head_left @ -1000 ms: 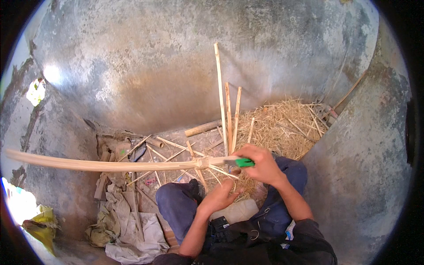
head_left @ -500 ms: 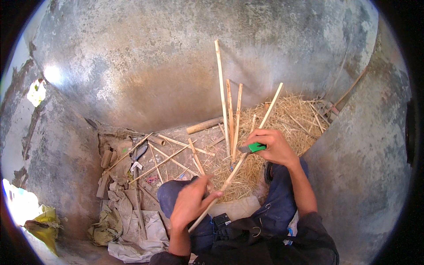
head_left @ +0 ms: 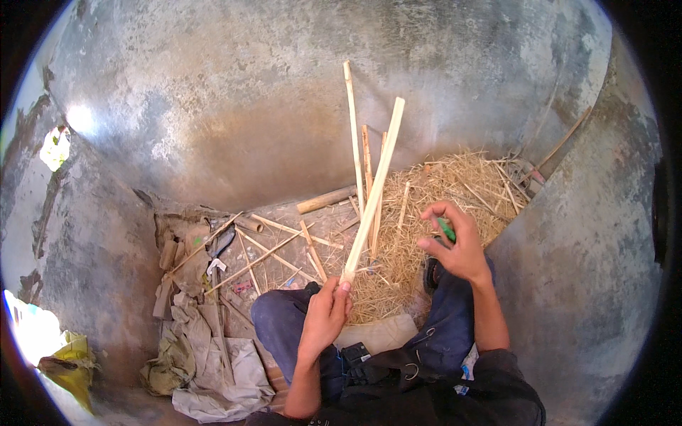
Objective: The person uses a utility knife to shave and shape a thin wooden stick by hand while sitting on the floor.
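Observation:
My left hand [head_left: 325, 316] is closed around the lower end of a pale bamboo strip [head_left: 376, 184]. The strip slants up and away toward the far wall, its far end tilted right. To the right, my right hand [head_left: 463, 248] is raised over the straw, thumb and forefinger apart. In its curled fingers sits a green-handled knife [head_left: 446, 228]; only part of the green handle shows, and the blade is hidden. The strip and my right hand are apart. Shavings [head_left: 403, 206] and straw lie beneath.
Several bamboo sticks [head_left: 353, 135] lean on the far concrete wall [head_left: 234, 106]. Thin sticks [head_left: 266, 261] lie crossed on the floor, near a bamboo tube [head_left: 327, 201]. A straw heap [head_left: 455, 181] fills the back right. Crumpled sacking [head_left: 220, 383] lies at the left.
The strip has swung more upright, and my left hand now grips its lower end. My right hand has come off the strip and moved right, keeping the green-handled knife.

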